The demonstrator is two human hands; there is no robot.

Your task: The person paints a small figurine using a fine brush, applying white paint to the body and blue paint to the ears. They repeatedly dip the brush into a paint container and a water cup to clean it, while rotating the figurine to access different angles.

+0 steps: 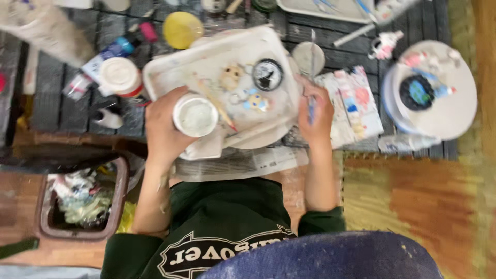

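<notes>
White jar (195,115): gripped by left hand (164,129) over tray (170,67). Right hand (316,114) pinches blue brush (311,109), tip hidden. Figures on tray blurred.

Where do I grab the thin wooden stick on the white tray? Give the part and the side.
Probably its upper, bare-wood half, pinched across its width from above. The thin wooden stick lies flat and slanted on the white tray; its lower reddish tip runs beside the white cup held in the left hand, so that end is crowded.
</notes>
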